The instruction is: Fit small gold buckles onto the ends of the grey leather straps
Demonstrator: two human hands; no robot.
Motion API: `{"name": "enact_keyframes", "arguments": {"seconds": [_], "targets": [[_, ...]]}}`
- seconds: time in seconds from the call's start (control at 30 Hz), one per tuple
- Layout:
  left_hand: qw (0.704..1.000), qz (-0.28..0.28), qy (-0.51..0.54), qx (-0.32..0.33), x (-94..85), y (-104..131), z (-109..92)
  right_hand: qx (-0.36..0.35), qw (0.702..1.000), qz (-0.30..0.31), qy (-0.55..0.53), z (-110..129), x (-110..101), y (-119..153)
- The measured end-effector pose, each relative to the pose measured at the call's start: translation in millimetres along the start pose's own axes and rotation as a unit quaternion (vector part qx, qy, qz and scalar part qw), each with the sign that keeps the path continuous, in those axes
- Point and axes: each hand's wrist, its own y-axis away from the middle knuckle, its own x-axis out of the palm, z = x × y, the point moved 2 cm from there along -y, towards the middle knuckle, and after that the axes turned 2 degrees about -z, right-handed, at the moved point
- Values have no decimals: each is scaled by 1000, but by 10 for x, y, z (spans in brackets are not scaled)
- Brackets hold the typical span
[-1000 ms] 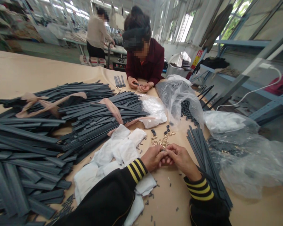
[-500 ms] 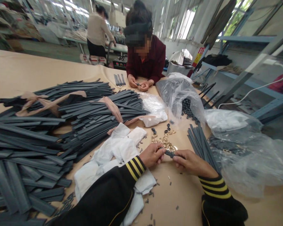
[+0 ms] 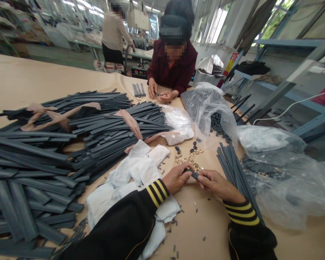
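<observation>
My left hand [image 3: 178, 177] pinches one end of a short dark grey strap [image 3: 195, 175], and the fingers of my right hand [image 3: 216, 184] are closed on its other end. Much of the strap is hidden by the fingers, so I cannot tell whether a buckle is on it. Just beyond my hands lie several gold buckles [image 3: 191, 159]. A few dark strap loops [image 3: 195, 146] sit behind them. To the right of my right hand is a bundle of long dark straps [image 3: 230, 166].
Large strap bundles tied with pink cloth [image 3: 130, 122] fill the left, beside crumpled white sheets [image 3: 130, 177]. A clear bag [image 3: 206, 104] with dark loops stands at the back; more plastic bags [image 3: 287, 173] lie right. A co-worker [image 3: 173, 65] handles a small piece across the table.
My hands have drawn slightly closer together, and less of the strap shows between them. My right forearm has shifted a little inward. The co-worker's head and upper body have moved right in view.
</observation>
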Motion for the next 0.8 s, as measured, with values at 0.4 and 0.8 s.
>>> {"name": "enact_keyframes", "arguments": {"seconds": [0.4,0.8], "targets": [[996,-7,69,-64,12,-16,-1,13,999,-9,-32,-51,123,-22],[985,-27,117,-120,29,-19,128,-61,948,-232,207,93,120,0]]}}
